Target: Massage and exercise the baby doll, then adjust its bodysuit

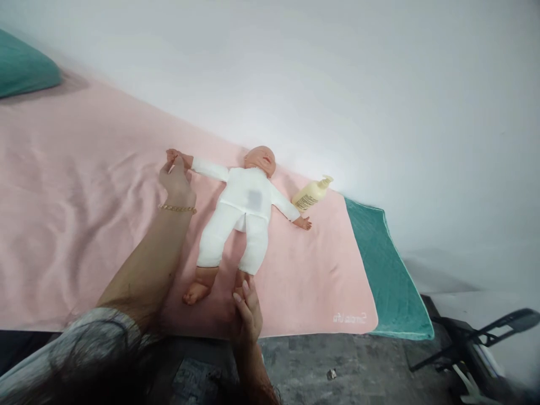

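Observation:
A baby doll [248,197] in a white cloth body lies on its back on a pink blanket [312,292], arms spread wide and head toward the wall. My left hand [176,180], with a gold bracelet at the wrist, is closed around the doll's hand at the end of its outstretched arm. Lower down, my right hand [250,312] grips the doll's foot on the nearer right leg; my fingers hide most of that foot. The doll's other foot [198,289] rests on the blanket. A pale yellow pump bottle [311,194] lies tilted beside the doll's free hand.
A green cover [388,275] shows beyond the blanket's right edge. At the far left is a green pillow [25,64]. The white wall [337,84] borders the bed's back side. Black metal equipment [472,343] stands on the grey floor [304,365] at lower right.

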Action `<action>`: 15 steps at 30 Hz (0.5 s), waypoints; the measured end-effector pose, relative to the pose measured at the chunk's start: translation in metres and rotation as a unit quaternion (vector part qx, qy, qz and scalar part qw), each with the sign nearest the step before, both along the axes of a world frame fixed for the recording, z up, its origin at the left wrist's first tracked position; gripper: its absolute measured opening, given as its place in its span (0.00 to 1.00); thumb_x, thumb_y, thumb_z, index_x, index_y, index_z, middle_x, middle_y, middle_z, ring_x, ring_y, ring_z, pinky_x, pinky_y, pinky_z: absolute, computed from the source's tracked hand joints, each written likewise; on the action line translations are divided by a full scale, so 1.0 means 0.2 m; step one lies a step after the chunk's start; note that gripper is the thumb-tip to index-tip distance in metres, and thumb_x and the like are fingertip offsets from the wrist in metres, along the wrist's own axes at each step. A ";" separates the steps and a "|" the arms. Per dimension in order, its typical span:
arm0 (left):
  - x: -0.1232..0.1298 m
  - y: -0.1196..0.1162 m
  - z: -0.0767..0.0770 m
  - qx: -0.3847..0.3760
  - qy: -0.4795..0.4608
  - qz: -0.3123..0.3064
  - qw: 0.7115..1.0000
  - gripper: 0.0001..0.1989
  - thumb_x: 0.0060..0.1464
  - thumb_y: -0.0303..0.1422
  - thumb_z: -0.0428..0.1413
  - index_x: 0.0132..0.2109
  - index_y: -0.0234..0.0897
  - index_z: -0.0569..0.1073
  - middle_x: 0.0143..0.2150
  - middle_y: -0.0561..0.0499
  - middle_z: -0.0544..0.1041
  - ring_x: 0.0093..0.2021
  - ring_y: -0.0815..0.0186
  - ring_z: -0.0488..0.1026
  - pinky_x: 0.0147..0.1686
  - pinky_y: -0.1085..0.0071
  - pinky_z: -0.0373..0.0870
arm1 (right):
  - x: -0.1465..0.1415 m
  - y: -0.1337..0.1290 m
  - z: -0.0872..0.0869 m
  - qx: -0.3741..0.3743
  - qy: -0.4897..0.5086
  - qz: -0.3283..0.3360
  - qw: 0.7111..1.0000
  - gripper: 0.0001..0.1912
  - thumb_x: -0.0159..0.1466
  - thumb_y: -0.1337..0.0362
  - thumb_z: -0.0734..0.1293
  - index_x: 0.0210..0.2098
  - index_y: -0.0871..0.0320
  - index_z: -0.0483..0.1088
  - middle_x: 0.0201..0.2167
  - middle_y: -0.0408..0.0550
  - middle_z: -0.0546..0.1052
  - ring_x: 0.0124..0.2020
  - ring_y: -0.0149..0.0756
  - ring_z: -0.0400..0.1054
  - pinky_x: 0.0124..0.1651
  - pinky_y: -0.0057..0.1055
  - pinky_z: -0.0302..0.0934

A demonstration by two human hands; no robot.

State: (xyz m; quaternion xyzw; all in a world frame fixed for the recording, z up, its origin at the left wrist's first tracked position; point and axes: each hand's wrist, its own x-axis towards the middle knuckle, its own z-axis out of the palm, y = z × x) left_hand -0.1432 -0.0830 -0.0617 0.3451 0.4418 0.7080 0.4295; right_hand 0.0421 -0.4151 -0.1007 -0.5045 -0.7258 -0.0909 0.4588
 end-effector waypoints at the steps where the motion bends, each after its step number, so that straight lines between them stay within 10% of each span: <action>1: 0.02 -0.02 0.04 -0.047 -0.069 0.061 0.995 0.11 0.69 0.37 0.46 0.53 0.35 0.59 0.54 0.47 0.66 0.55 0.69 0.63 0.53 0.63 0.62 | 0.02 0.02 0.03 0.006 0.004 0.014 1.000 0.22 0.71 0.69 0.57 0.64 0.51 0.62 0.55 0.52 0.77 0.64 0.45 0.64 0.56 0.50 0.72; 6: 0.09 -0.13 0.21 0.015 -0.086 0.072 0.994 0.18 0.60 0.31 0.60 0.53 0.27 0.67 0.54 0.43 0.70 0.54 0.66 0.68 0.56 0.63 0.64 | 0.06 0.14 0.16 0.040 0.033 0.039 0.998 0.22 0.70 0.73 0.57 0.60 0.52 0.65 0.52 0.52 0.79 0.63 0.44 0.66 0.56 0.50 0.73; 15: 0.20 -0.27 0.27 0.150 0.140 -0.031 0.978 0.15 0.47 0.33 0.68 0.44 0.36 0.79 0.45 0.47 0.81 0.48 0.61 0.76 0.53 0.62 0.70 | 0.12 0.40 0.34 0.052 0.061 0.043 0.996 0.22 0.69 0.75 0.58 0.57 0.49 0.66 0.56 0.49 0.75 0.64 0.42 0.66 0.61 0.54 0.68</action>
